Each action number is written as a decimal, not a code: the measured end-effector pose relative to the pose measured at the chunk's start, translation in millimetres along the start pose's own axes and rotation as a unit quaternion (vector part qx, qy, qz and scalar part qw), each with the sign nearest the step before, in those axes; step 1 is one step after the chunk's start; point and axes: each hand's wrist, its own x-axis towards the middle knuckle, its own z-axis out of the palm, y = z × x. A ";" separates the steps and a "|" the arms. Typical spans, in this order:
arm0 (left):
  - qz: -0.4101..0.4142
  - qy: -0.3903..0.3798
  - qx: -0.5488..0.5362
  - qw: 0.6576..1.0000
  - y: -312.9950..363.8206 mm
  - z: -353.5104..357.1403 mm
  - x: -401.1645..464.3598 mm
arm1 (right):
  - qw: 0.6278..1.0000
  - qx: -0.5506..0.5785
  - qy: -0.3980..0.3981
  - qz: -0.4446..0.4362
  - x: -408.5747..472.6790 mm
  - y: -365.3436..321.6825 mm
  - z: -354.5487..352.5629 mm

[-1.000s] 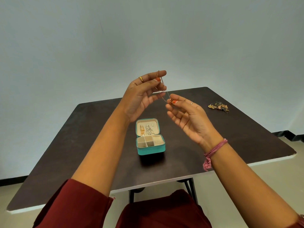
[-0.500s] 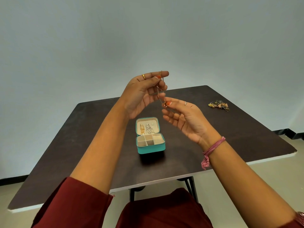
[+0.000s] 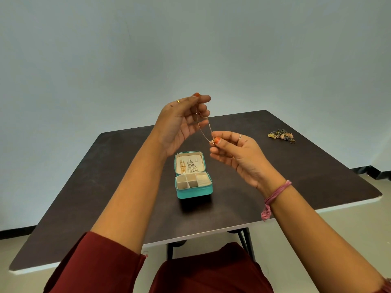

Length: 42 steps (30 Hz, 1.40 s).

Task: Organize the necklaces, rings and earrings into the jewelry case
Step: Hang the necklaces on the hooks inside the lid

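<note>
head view, what do the two hands do?

— both are raised above the dark table [image 3: 296,187]. the left hand [image 3: 182,123] is higher, and its thumb and first finger pinch the top end of a thin gold necklace [image 3: 204,129]. its other fingers are loosely curved and hold nothing.

— and the right one?

— the right hand [image 3: 237,153] is lower and a little to the right. its thumb and first finger pinch the lower end of the same necklace, where a small pendant seems to be. the chain makes a narrow loop between the two hands, in the air, touching nothing else.

— where is the case?

— the teal jewelry case [image 3: 193,190] stands open on the table, under the hands. its lid stands up at the far side, with gold earrings [image 3: 182,166] and some silver pieces [image 3: 191,167] fixed on the lining. the base has small compartments; what is inside them i cannot tell.

— more jewelry somewhere?

— yes, a small heap of jewelry [image 3: 281,135] lies near the far right corner of the table, well apart from the case. a pink thread band [image 3: 275,195] is around the right wrist.
</note>
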 end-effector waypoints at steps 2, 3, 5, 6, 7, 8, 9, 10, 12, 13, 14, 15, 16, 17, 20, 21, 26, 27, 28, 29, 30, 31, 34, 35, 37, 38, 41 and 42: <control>-0.004 0.019 -0.034 0.999 -1.9 -1.1 1.0 | 1.000 0.004 0.000 -0.009 -1.6 2.2 1.2; -0.008 0.026 -0.050 0.998 -2.8 -2.1 1.3 | 1.000 0.006 0.001 -0.011 -2.3 3.0 1.6; -0.019 0.034 -0.079 0.996 -4.6 -4.2 1.6 | 1.000 0.010 0.003 -0.012 -3.2 3.8 2.6; -0.025 0.035 -0.097 0.994 -5.5 -5.4 1.6 | 1.000 0.016 0.003 -0.009 -3.5 3.8 3.2; -0.032 0.035 -0.118 0.992 -6.2 -6.8 1.4 | 1.000 0.027 0.001 -0.005 -4.0 3.7 3.7; -0.039 0.034 -0.143 0.988 -6.6 -8.2 1.0 | 0.999 0.041 0.000 0.001 -4.2 3.5 4.2; -0.047 0.031 -0.166 0.984 -6.7 -9.9 0.6 | 0.998 0.055 -0.002 0.007 -4.5 3.2 4.1; -0.057 0.027 -0.185 0.981 -6.4 -11.6 0.0 | 0.998 0.067 -0.003 0.012 -4.9 3.0 3.5; -0.078 0.019 -0.201 0.976 -5.3 -14.8 -1.2 | 0.997 0.074 -0.003 0.019 -5.8 2.9 1.7; -0.087 0.017 -0.199 0.976 -5.2 -16.2 -1.5 | 0.997 0.071 -0.004 0.022 -6.1 3.2 0.8; -0.094 0.019 -0.194 0.976 -5.3 -17.4 -1.6 | 0.997 0.066 -0.005 0.025 -6.3 4.0 0.0; -0.098 0.021 -0.191 0.976 -5.8 -18.4 -1.5 | 0.998 0.062 -0.008 0.028 -6.4 5.2 -0.5; -0.101 0.025 -0.195 0.975 -6.3 -19.1 -1.3 | 0.998 0.060 -0.012 0.031 -6.2 6.4 -0.5; -0.101 0.028 -0.206 0.973 -7.1 -19.7 -0.7 | 0.998 0.060 -0.015 0.032 -6.1 7.5 -0.3; -0.107 0.043 -0.262 0.958 -9.6 -21.1 1.3 | 0.997 0.064 -0.016 0.035 -5.3 10.2 1.0; -0.113 0.048 -0.281 0.952 -10.5 -21.3 1.7 | 0.997 0.064 -0.017 0.035 -5.4 10.7 1.4; -0.145 0.070 -0.339 0.927 -14.5 -20.7 0.0 | 0.999 0.009 -0.020 0.037 -5.5 10.7 6.4; -0.152 0.070 -0.353 0.921 -15.4 -20.8 -0.3 | 0.999 -0.006 -0.019 0.039 -5.2 10.3 7.7; -0.158 0.069 -0.365 0.915 -15.9 -21.2 -0.5 | 0.999 -0.016 -0.019 0.042 -4.9 9.9 9.2; -0.163 0.068 -0.372 0.911 -16.7 -21.8 -0.4 | 0.999 -0.020 -0.021 0.043 -4.9 9.3 10.8; -0.166 0.067 -0.374 0.910 -17.2 -22.6 -0.2 | 0.999 -0.021 -0.023 0.042 -4.9 9.0 12.2; -0.168 0.067 -0.374 0.910 -17.6 -23.3 0.1 | 0.999 -0.019 -0.023 0.038 -5.0 8.6 13.2; -0.164 0.077 -0.365 0.913 -19.5 -24.8 0.3 | 1.000 -0.003 -0.018 0.024 -5.4 9.3 12.9; -0.160 0.081 -0.349 0.920 -19.3 -25.0 -0.1 | 1.000 0.000 -0.017 0.021 -5.2 9.7 12.0; -0.151 0.080 -0.309 0.936 -18.0 -25.2 -1.4 | 1.000 0.004 -0.017 0.017 -5.3 9.9 9.3; -0.145 0.075 -0.289 0.943 -17.4 -25.5 -2.5 | 1.000 0.006 -0.015 0.016 -5.1 10.0 8.0; -0.122 0.053 -0.251 0.959 -17.1 -25.8 -6.3 | 1.000 0.005 -0.011 0.014 -3.9 9.3 5.6; -0.110 0.046 -0.247 0.962 -18.0 -25.3 -7.4 | 1.000 0.004 -0.012 0.011 -3.3 8.6 5.2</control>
